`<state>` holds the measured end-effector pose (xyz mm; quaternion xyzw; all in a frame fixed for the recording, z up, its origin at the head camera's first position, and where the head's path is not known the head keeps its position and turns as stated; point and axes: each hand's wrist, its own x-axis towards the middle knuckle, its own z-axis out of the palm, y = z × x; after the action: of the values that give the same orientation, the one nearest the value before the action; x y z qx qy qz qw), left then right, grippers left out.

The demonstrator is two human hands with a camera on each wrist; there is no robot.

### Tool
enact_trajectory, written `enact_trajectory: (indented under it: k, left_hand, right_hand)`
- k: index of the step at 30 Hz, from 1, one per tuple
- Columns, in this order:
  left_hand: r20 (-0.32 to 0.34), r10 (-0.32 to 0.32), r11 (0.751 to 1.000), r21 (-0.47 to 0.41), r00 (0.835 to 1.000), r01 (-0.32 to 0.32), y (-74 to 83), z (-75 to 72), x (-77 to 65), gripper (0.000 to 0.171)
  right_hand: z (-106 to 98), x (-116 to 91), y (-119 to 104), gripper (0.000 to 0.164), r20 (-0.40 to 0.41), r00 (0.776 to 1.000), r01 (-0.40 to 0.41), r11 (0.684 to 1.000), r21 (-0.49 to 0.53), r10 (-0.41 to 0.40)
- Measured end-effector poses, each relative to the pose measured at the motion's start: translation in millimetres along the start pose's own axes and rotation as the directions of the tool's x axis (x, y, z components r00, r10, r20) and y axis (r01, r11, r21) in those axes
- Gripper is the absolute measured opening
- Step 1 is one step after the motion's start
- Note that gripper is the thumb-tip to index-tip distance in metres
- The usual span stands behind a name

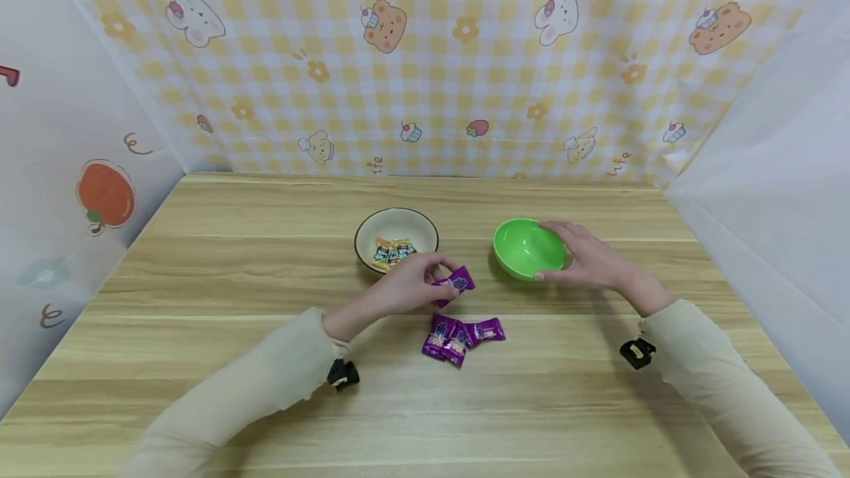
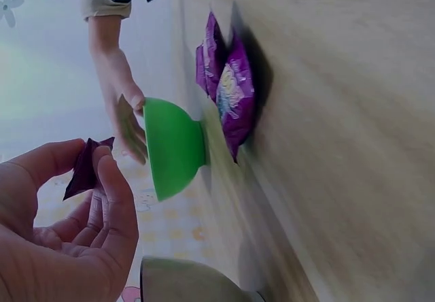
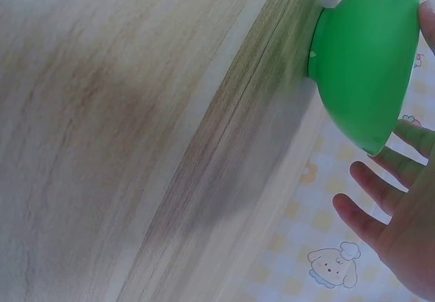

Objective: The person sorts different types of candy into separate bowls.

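My left hand (image 1: 415,282) pinches a purple-wrapped candy (image 1: 462,280) between thumb and fingertips, raised above the table in front of the cream bowl. In the left wrist view the wrapper's pointed end sticks out past the fingers. Three more purple candies (image 1: 458,338) lie bunched together on the table, nearer to me. To the right stands an upright green bowl (image 1: 521,246), with nothing visible inside. My right hand (image 1: 584,257) spans its right side, the thumb at the near rim and fingertips at the far rim. In the right wrist view its fingers are spread and fairly straight.
A cream bowl with a dark rim (image 1: 361,231) holds several yellow-wrapped candies (image 1: 392,251); my left hand partly covers its front. Both bowls stand on a wood-grain table (image 1: 265,242), backed by a yellow checked cloth (image 1: 432,87).
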<state>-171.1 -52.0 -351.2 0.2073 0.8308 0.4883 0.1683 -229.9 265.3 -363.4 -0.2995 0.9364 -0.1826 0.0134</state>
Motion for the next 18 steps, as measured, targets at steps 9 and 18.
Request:
enact_trajectory:
  k: [9,18]
  left_hand:
    - [-0.022,-0.048,0.994,-0.102,0.999,0.045,8.3,11.1,31.7,0.032]
    - [-0.043,-0.061,0.986,-0.157,0.997,0.054,11.2,28.1,62.5,0.033]
  right_hand:
    - [0,0,0,0.090,0.002,1.000,0.004,1.000,0.006,-0.004]
    - [0,1,0,0.090,-0.005,1.000,0.010,1.000,0.004,-0.010]
